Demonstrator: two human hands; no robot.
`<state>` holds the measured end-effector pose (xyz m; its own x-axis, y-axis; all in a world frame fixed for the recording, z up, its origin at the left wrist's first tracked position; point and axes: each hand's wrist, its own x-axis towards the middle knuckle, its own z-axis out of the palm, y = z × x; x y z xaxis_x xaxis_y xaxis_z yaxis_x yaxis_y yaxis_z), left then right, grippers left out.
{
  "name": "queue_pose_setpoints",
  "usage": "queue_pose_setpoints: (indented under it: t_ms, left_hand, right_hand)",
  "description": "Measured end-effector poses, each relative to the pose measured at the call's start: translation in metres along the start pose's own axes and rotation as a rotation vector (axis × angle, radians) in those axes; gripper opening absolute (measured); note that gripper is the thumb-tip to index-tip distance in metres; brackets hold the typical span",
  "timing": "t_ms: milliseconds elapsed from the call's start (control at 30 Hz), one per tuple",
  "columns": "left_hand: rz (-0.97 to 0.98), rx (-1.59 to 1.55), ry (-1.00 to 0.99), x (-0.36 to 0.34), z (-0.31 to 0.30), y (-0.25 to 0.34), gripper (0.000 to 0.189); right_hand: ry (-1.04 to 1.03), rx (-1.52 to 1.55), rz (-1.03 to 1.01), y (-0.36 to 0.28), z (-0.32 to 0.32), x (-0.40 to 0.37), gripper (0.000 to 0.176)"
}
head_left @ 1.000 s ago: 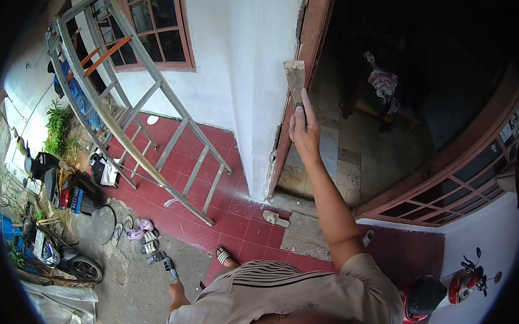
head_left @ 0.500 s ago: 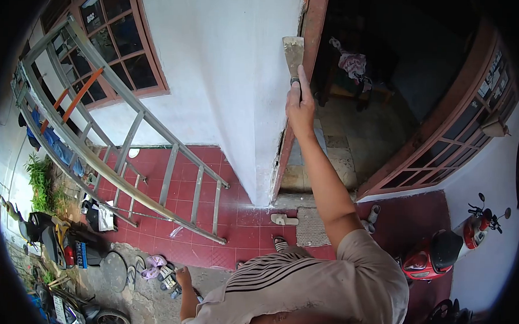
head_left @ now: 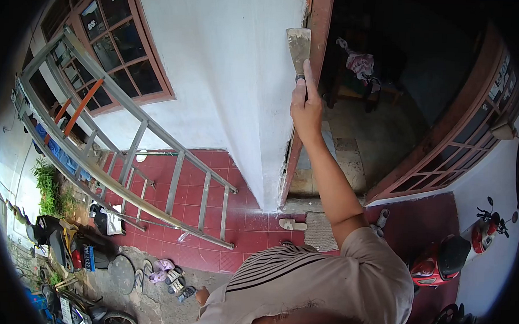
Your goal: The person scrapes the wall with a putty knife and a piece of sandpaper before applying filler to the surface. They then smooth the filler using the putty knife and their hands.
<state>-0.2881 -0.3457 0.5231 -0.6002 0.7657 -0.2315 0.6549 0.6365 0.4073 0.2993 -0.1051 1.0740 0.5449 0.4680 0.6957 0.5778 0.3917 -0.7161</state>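
My right hand [head_left: 307, 111] is stretched up and closed around the handle of a putty knife [head_left: 299, 44], its index finger laid along the tool. The knife's broad, smeared blade points upward, against the white wall edge [head_left: 272, 117] beside the brown door frame [head_left: 318, 32]. Chipped, rough gaps run down the seam between wall and frame. Low at my side, my left hand [head_left: 201, 295] shows only in part past my shirt, its fingers curled in with no tool visible.
An aluminium ladder [head_left: 173, 182] leans at left over the red tiled floor [head_left: 208, 160]. A doormat [head_left: 320, 232] and a sandal [head_left: 293, 224] lie by the doorway. Several sandals [head_left: 163, 270] and parked motorbikes [head_left: 62, 246] are lower left; a red scooter [head_left: 433, 268] stands right.
My right hand and the putty knife have moved slightly up along the wall edge. My left hand has drawn back, now mostly behind my shirt. The whole view has shifted a little.
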Motion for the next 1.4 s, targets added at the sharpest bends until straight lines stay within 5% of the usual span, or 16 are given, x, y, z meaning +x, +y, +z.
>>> queue_pose_setpoints:
  t_ms: [267,467,533,667,767,833,1033,1133,1400]
  left_hand:
    - [0.016,-0.262,-0.071,0.017,0.022,0.045,0.047]
    - [0.078,-0.125,0.015,0.023,0.032,0.052,0.046]
    - [0.259,0.073,-0.011,0.02,0.028,0.051,0.045]
    - [0.266,0.11,-0.124,0.016,0.024,0.042,0.04]
    - [0.666,0.593,-0.13,0.016,0.027,0.027,0.037]
    - [0.792,0.575,-0.16,0.014,0.023,0.021,0.028]
    - [0.543,0.504,-0.109,0.016,0.026,0.022,0.018]
    - [0.737,0.61,-0.092,0.016,0.029,0.009,0.026]
    - [0.622,0.453,-0.305,0.018,0.025,0.006,0.032]
  right_hand:
    - [-0.018,-0.088,-0.017,0.023,0.003,-0.016,0.046]
    - [0.017,-0.164,-0.086,0.001,-0.002,0.01,0.048]
    - [-0.005,-0.189,-0.058,0.011,-0.004,-0.002,0.048]
    - [-0.011,-0.132,-0.078,0.038,-0.003,-0.039,0.048]
    - [-0.077,-0.056,0.137,0.022,-0.007,-0.043,0.048]
    - [-0.041,-0.091,0.091,0.02,-0.003,-0.035,0.048]
    - [-0.026,-0.174,0.006,0.04,-0.005,-0.046,0.048]
    - [-0.056,-0.176,-0.004,0.06,-0.01,-0.062,0.048]
    - [-0.059,-0.005,0.153,0.052,-0.021,-0.061,0.055]
